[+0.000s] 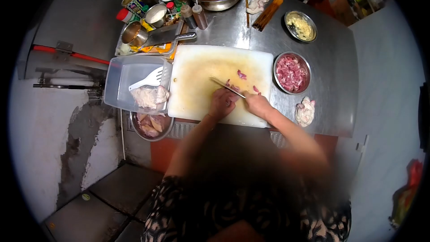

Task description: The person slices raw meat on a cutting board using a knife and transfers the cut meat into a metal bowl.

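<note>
On the white cutting board (192, 101), my right hand (258, 104) grips a kitchen knife (227, 86), its blade pointing up and left across the board. My left hand (220, 104), fingers curled, presses a piece of raw meat (234, 97) down close beside the blade. Small cut bits of meat (242, 75) lie just beyond the knife. Right of the board stands a metal bowl (309, 77) filled with sliced raw meat (292, 72).
At the board's left is a clear plastic tub (117, 83) with a white slotted turner (151, 79) and pale skin or fat (150, 97). Below it sits a bowl of raw meat (151, 125). A cleaver (168, 36), squeeze bottles (199, 16) and a sauce basin (219, 4) stand behind.
</note>
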Tool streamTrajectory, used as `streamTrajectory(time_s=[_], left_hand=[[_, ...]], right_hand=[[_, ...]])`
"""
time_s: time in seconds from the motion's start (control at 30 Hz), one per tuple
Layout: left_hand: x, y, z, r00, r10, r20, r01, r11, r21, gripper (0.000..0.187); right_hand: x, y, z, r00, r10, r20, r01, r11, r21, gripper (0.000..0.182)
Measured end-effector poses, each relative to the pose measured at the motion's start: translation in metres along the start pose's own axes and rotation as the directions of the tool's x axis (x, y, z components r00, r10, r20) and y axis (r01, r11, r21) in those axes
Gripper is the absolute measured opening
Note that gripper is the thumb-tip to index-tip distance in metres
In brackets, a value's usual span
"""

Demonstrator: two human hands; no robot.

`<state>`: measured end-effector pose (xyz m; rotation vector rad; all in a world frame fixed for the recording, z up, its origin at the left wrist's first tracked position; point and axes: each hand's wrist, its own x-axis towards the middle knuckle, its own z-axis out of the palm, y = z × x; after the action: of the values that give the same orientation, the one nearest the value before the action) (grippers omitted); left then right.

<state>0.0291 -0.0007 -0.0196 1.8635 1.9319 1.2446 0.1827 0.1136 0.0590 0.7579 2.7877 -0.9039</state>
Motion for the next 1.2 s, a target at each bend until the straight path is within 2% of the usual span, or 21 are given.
streamTrajectory(time_s=[0.07,0.1,0.17,0.23,0.3,0.37,0.43,0.47,0.57,0.63,0.7,0.77,0.83,0.9,0.97,1.03,1.1,1.17,1.2], left_hand=[[0.005,0.007,-0.002,0.982,0.043,-0.182,-0.040,0.999,0.019,0.030],[0.006,0.010,-0.003,0.982,0.043,-0.186,-0.040,0.999,0.016,0.030],[0.006,0.012,-0.009,0.993,0.048,-0.105,-0.041,0.997,0.064,0.032],[0.005,0.012,-0.009,0.994,0.044,-0.101,-0.039,0.998,0.048,0.031],[0.007,0.012,-0.009,0.995,0.044,-0.089,-0.041,0.999,0.028,0.031],[0.009,0.014,-0.011,0.996,0.048,-0.070,-0.052,0.997,-0.052,0.025],[0.005,0.011,-0.010,0.998,0.032,-0.047,-0.033,0.999,-0.025,0.023],[0.004,0.010,-0.009,0.999,0.014,-0.030,-0.014,1.000,0.004,0.020],[0.011,0.021,-0.018,1.000,0.021,0.000,-0.021,0.999,0.039,0.024],[0.009,0.015,-0.011,0.999,0.034,-0.022,-0.033,0.998,0.049,0.022],[0.005,0.011,-0.008,0.998,0.047,-0.042,-0.045,0.997,0.055,0.020],[0.003,0.011,-0.009,1.000,0.005,-0.026,-0.005,1.000,-0.019,0.022],[0.001,0.009,-0.005,0.998,0.031,-0.046,-0.031,1.000,-0.002,0.023],[0.000,0.008,-0.006,0.996,0.054,-0.074,-0.052,0.998,0.020,0.025],[-0.002,0.015,-0.011,0.999,0.016,-0.035,-0.013,0.997,0.079,0.028],[0.001,0.019,-0.014,0.996,0.054,-0.066,-0.048,0.995,0.090,0.028],[0.002,0.018,-0.013,0.991,0.093,-0.097,-0.082,0.991,0.106,0.028],[-0.001,0.009,-0.011,0.990,0.127,-0.066,-0.124,0.991,0.046,0.026],[0.001,0.011,-0.014,0.990,0.128,-0.062,-0.125,0.991,0.044,0.026]], right_hand=[[-0.022,0.013,-0.011,0.995,0.089,0.048,-0.089,0.996,0.002,0.028],[-0.028,0.016,-0.013,0.995,0.090,0.048,-0.090,0.996,-0.003,0.028],[-0.032,0.020,-0.012,0.970,0.214,-0.113,-0.214,0.977,0.016,0.025],[-0.034,0.013,-0.010,0.965,0.206,-0.160,-0.205,0.978,0.024,0.021],[-0.045,0.004,-0.011,0.978,0.105,-0.180,-0.104,0.995,0.014,0.023],[-0.059,-0.012,-0.018,0.988,0.088,-0.124,-0.090,0.996,-0.013,0.020],[-0.069,-0.018,-0.018,0.998,0.069,-0.002,-0.068,0.984,-0.163,0.015],[-0.066,-0.019,-0.012,0.996,0.090,0.008,-0.087,0.981,-0.175,0.015],[-0.035,-0.016,0.010,0.996,0.058,-0.067,-0.066,0.989,-0.133,0.016],[-0.004,-0.023,0.018,0.993,0.025,-0.115,-0.030,0.999,-0.037,0.018],[0.028,-0.031,0.016,0.994,-0.011,-0.106,0.007,0.999,-0.031,0.018],[0.044,-0.031,0.008,0.998,0.017,-0.055,-0.017,1.000,0.000,0.018],[0.043,-0.026,0.003,0.999,0.040,-0.007,-0.040,0.999,0.021,0.019],[0.032,-0.008,-0.005,0.992,0.114,-0.049,-0.110,0.990,0.085,0.020],[0.018,0.004,-0.006,0.988,0.145,-0.058,-0.138,0.984,0.114,0.022],[-0.005,0.005,-0.004,0.968,0.137,-0.211,-0.148,0.988,-0.039,0.019],[-0.030,-0.003,-0.013,0.982,0.099,-0.159,-0.107,0.993,-0.044,0.019],[-0.051,-0.017,-0.020,0.992,0.059,-0.108,-0.063,0.997,-0.039,0.019],[-0.062,-0.023,-0.021,0.997,0.083,-0.006,-0.083,0.989,-0.121,0.018]])
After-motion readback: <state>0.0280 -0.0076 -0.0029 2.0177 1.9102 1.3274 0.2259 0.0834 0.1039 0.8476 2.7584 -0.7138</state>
